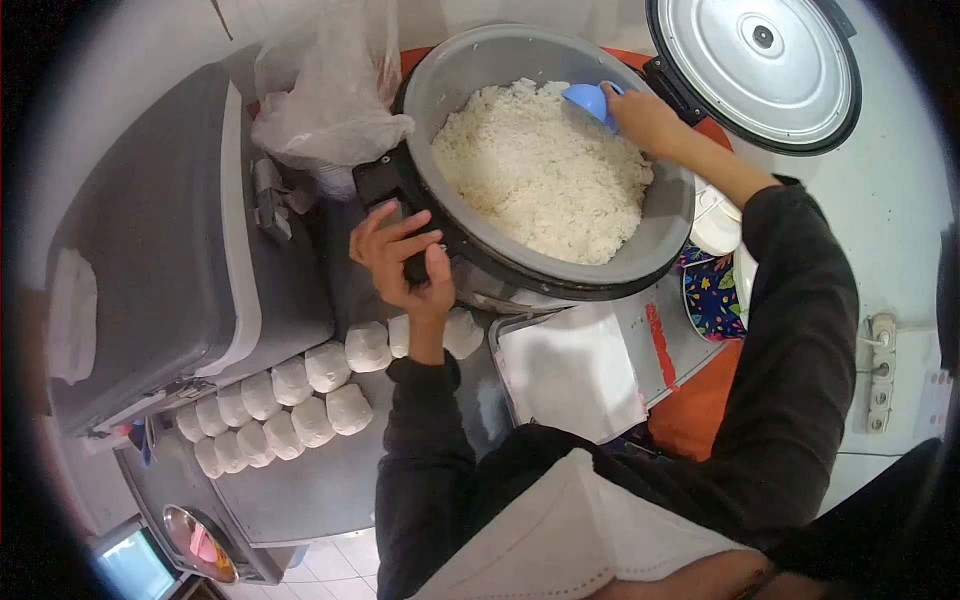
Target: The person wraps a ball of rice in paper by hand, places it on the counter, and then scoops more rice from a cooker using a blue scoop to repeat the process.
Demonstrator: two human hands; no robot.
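A big rice cooker, its lid swung up, holds a wide mound of cooked white rice. My right hand is closed around a blue plastic scoop, which rests at the far right part of the rice. Beside the cooker's near left side is my left hand, its fingers spread around the black handle; it appears to touch the handle, but grips nothing.
Two rows of white rounded bundles lie on the metal table. To the left stands a large grey box. A clear plastic bag, the silver cooker lid, a white sheet and a floral container surround the cooker.
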